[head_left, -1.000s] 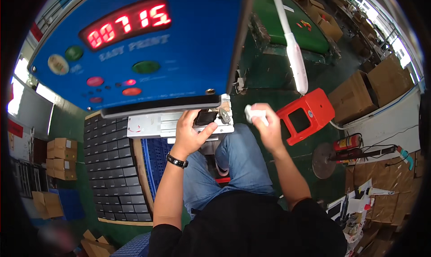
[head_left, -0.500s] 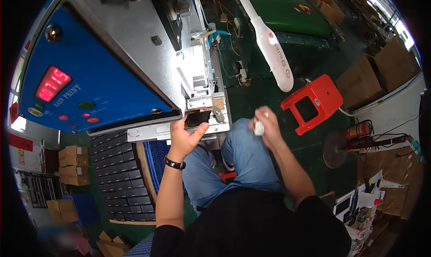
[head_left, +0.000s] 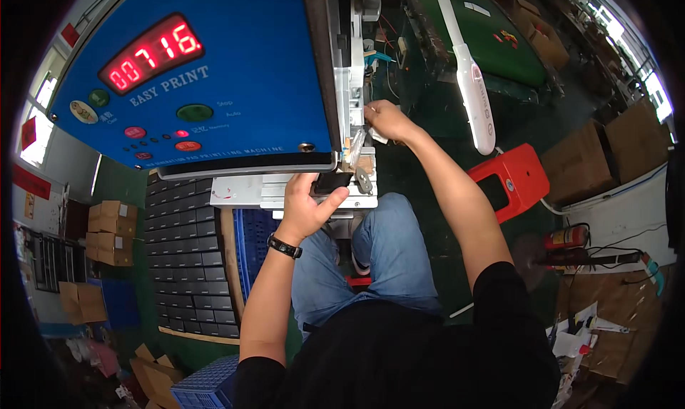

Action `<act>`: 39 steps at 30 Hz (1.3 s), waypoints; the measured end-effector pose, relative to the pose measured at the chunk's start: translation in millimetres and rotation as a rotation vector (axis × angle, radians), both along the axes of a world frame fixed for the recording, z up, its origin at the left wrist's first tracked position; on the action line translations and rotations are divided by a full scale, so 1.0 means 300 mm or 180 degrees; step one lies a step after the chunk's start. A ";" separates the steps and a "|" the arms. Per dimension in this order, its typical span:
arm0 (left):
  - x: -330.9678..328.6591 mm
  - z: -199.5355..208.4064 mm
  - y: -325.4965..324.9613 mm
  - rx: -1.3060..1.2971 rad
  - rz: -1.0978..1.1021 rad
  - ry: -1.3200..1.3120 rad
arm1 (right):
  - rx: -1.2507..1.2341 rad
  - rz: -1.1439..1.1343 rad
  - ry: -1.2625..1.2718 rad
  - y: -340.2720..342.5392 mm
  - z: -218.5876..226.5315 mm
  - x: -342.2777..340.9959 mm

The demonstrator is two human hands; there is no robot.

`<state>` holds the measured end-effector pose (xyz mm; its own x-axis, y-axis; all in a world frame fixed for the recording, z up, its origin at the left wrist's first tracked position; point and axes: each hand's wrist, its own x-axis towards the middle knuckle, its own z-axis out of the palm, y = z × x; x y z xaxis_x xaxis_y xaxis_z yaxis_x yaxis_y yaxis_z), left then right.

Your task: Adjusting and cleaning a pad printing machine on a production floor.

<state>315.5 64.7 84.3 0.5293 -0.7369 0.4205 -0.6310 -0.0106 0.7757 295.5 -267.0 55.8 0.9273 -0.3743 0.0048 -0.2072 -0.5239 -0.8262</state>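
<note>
My left hand [head_left: 308, 208] grips a small black part [head_left: 330, 183] on the metal fixture plate [head_left: 246, 191] under a blue printing machine [head_left: 214, 73] with a red number display. A black wristband sits on that wrist. My right hand [head_left: 385, 120] reaches up along the machine's right side, fingers closed on a small white cloth or wipe [head_left: 372, 134] by the metal head; a thin clear strip [head_left: 354, 146] hangs just below it.
A white lamp arm [head_left: 472, 81] slants over a green table [head_left: 499, 38]. A red stool [head_left: 510, 180] stands at my right. Rows of black trays [head_left: 182, 259] and a blue crate [head_left: 251, 245] lie left of my knees. Cardboard boxes [head_left: 606, 145] stand around.
My right hand has risen from beside my knee up to the machine's right side. The left hand stays at the fixture. The head tilted, bringing the blue panel back overhead; the display count went up.
</note>
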 end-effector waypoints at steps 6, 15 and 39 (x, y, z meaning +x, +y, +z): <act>-0.002 0.018 -0.004 0.0020 -0.0044 -0.0028 | -0.0171 0.0306 0.0030 -0.017 0.037 -0.007; -0.003 0.015 -0.006 -0.0047 -0.0052 -0.0039 | -0.1321 0.0434 -0.0918 0.017 0.063 -0.054; -0.008 0.023 -0.009 -0.0065 -0.0002 -0.0121 | -0.0930 0.0292 -0.0646 0.011 0.047 -0.053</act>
<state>313.1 61.8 91.2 0.5122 -0.7282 0.4553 -0.6600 0.0055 0.7512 279.6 -263.7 70.0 0.9262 -0.2451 0.2865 0.0044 -0.7528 -0.6582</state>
